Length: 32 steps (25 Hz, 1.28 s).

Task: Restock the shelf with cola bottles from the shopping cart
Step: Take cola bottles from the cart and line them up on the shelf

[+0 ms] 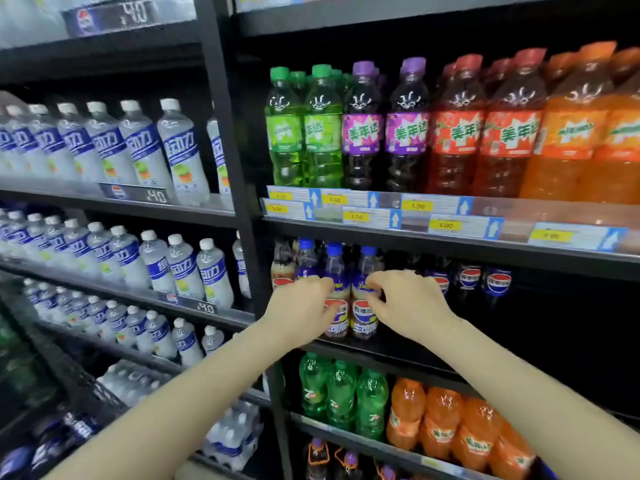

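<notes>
Blue-capped cola bottles are what both hands are on right now: the left hand [304, 306] has its fingers curled around the left cola bottle [335, 299] at label height, and the right hand [407, 301] pinches the right cola bottle [363, 299] the same way, thumb low on the label. Both bottles stand upright at the front edge of the dark shelf [398, 351], touching each other between the two hands. My guess is they're full, so fairly hefty for their size, with stiff-ish plastic that gives a bit if squeezed and a slick printed wrap, so mid-body is the sane place to hold, not the cap. Counting: two bottles in hand, roughly three more blue caps just behind the fingers, and three dark Pepsi bottles [469, 282] further back past the right hand. Above the hands sit yellow price tags [417, 206], six that I can count. Down by the left forearm there's a shrink-wrapped water pack [232, 434].
</notes>
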Tool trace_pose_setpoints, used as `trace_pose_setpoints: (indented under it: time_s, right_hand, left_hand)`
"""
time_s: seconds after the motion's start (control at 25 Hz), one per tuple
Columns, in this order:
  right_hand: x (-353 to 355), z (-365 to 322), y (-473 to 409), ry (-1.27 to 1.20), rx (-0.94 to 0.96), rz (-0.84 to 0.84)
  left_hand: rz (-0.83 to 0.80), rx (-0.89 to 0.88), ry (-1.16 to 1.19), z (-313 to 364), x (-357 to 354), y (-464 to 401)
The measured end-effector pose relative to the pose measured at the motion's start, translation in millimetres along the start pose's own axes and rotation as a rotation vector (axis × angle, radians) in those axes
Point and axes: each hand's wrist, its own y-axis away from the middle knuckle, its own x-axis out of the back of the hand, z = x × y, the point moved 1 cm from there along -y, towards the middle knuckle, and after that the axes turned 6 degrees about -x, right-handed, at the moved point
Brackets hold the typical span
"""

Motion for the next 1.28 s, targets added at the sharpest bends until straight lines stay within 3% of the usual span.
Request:
trace_pose_setpoints:
  time_s: [0.24,0.4,0.8,1.04,1.28]
  right_hand:
    - [0,-125,-12,-0.128,0.281,-0.012]
    - [-23,-221,-25,-0.192,0.488,-0.104]
    - [-99,-463,-71,-0.327,0.803,-0.336]
    - [-168,-552,-88,-0.326,0.804,-0.533]
    - [-244,-593,-81,-0.248,0.774,-0.726]
  left_hand:
    - [0.015,0.238,-0.052,-94,42,106]
    - [-0.05,0.492,-0.141,-156,62,182]
    - [-0.125,0.9,-0.187,-328,76,307]
    - [-0.174,0.996,-0.144,-405,52,349]
    - [-0.264,1.056,-0.027,-444,3,373]
